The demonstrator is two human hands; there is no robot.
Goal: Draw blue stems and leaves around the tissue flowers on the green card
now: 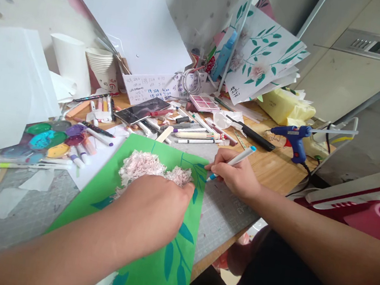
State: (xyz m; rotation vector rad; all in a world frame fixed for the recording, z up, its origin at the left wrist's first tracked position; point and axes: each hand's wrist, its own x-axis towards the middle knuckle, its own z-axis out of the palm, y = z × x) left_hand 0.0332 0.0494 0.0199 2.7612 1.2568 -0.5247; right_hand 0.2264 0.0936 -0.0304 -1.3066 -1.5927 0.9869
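Observation:
A green sheet of paper (147,266) lies at a slant on the grey cutting mat (214,224). Fluffy pale-pink flowers (142,166) are on it, along with teal painted leaves (181,275) and thin stems. My right hand (236,173) is closed around a white marker with a blue end (242,156), its tip at the sheet's right edge beside the leaves. My left hand (154,207) rests over the sheet next to the smaller flower, fingers curled down; its fingertips are mostly hidden, so I cannot see whether anything is in them.
Scattered markers (198,135) and a dark phone (143,110) lie behind the sheet. A paint palette (52,139) and paper cups (100,67) stand left. A blue glue gun (292,139) sits at right, near a yellow tissue pack (286,107). Leaf-painted sheets (266,55) lean at the back.

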